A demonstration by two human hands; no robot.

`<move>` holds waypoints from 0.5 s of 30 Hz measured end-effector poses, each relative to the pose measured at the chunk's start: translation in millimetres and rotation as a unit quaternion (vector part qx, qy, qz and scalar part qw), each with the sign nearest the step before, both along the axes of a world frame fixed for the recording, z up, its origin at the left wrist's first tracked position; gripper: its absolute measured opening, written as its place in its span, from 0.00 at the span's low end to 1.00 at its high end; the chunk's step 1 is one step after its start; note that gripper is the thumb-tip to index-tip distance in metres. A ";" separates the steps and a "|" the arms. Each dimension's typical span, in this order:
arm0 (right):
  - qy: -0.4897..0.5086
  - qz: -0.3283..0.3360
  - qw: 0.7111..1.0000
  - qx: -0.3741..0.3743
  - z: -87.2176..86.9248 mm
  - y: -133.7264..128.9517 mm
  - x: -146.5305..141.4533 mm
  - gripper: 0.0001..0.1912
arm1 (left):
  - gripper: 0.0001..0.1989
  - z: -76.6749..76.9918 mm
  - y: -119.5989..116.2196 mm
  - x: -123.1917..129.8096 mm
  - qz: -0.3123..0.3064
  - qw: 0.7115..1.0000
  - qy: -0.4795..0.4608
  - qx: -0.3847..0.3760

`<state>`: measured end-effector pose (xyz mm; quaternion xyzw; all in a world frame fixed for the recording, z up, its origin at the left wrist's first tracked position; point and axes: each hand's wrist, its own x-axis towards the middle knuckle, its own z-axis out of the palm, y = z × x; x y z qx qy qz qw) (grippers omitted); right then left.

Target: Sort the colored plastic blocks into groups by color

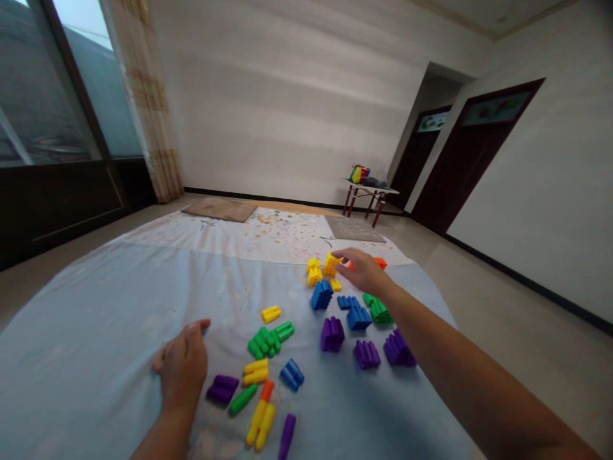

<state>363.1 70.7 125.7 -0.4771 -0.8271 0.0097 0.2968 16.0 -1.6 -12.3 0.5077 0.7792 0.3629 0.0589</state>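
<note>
My right hand reaches to the far part of the coloured pieces. Its thumb and forefinger are at the right side of an upright yellow toy block cluster, apparently gripping it. Another yellow cluster stands just left of it, and a small yellow piece lies in front. Orange pieces are partly hidden behind this hand. My left hand rests on the light blue sheet, thumb out and holding nothing. Nearest it are a purple piece and joined green pieces.
Blue blocks, purple blocks and green blocks stand in groups below my right forearm. Loose yellow sticks, a green stick and a purple stick lie close to me. Mats and a small table are farther back.
</note>
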 end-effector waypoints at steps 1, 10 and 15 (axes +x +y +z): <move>0.007 0.034 0.999 -0.018 -2.0 -12.2 -18.9 0.14 | 0.23 2.7 -1.0 1.6 -0.002 1.000 -0.012 -0.007; -0.186 0.212 0.956 -0.082 -70.0 -54.5 -134.2 0.23 | 0.24 8.4 -6.1 1.6 -0.004 0.999 -0.046 -0.006; -0.226 0.191 0.946 -0.132 -79.4 -48.8 -143.6 0.19 | 0.23 8.0 -8.7 -0.9 -0.009 0.999 -0.048 0.006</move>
